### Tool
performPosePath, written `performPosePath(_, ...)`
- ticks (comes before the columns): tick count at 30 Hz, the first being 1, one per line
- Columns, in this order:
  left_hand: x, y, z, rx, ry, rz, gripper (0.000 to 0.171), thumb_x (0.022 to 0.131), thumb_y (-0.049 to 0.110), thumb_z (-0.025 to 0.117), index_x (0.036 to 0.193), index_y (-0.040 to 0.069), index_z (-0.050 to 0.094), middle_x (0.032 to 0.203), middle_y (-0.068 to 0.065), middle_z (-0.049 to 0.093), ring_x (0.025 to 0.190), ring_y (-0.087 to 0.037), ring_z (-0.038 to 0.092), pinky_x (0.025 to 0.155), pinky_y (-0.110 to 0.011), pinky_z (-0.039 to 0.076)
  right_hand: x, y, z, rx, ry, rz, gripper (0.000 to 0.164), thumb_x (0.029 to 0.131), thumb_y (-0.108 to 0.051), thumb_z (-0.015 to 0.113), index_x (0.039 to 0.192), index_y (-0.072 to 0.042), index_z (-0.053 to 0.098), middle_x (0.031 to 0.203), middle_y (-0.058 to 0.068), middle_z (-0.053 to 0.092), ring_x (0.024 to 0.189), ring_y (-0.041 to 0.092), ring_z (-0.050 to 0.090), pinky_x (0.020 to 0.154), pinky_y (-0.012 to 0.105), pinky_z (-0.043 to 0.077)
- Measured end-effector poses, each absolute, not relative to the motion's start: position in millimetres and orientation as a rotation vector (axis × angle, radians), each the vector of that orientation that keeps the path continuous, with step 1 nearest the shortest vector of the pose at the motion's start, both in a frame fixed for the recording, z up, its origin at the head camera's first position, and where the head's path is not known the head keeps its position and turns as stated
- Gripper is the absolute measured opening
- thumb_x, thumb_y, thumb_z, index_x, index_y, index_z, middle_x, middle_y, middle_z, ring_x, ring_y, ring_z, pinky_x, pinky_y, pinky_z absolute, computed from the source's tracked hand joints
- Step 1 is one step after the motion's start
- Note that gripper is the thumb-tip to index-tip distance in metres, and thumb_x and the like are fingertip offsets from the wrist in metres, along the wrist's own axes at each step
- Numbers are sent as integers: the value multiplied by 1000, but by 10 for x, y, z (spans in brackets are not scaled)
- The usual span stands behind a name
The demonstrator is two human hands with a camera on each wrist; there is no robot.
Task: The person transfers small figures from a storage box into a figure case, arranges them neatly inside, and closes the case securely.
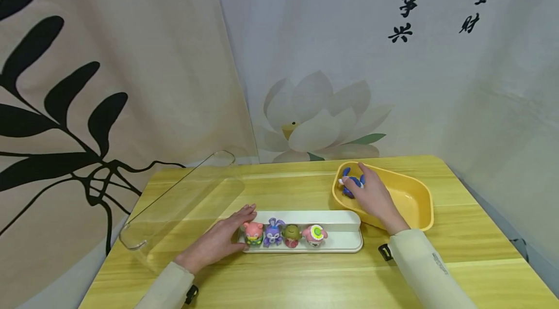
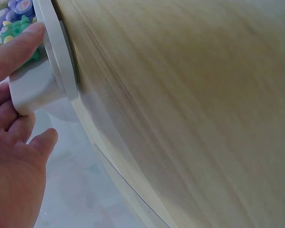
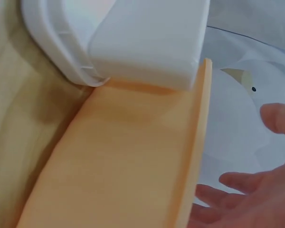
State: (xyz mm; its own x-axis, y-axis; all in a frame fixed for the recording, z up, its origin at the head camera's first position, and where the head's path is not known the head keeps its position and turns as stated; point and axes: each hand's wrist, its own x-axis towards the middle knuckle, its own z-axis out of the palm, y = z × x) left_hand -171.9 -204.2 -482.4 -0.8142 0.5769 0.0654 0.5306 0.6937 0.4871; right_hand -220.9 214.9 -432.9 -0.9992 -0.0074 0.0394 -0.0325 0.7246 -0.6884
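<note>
Blue toy [image 1: 347,192] in bin [image 1: 414,198], behind right end of crosswise tray [image 1: 344,238]; my right hand [image 1: 376,197] nearer, spread. My left hand [image 1: 218,239] grips tray's left end.

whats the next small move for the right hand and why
I'd probably have the right hand pinch the blue figure: it is in the yellow tray below that hand, whose fingers look spread from the thumb in the right wrist view.
</note>
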Motion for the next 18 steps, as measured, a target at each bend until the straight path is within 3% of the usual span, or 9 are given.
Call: performPosePath(18, -1707, -2029, -4805, 925, 2791, 769, 80, 84, 12, 86, 154, 6, 48, 169, -4, 29, 153, -31, 30, 117, -51, 39, -2487, 2136, -4316, -10, -3055, 1180, 83, 105, -45, 55, 157, 12, 26, 159, 36, 32, 146, 53, 31, 120, 65, 30)
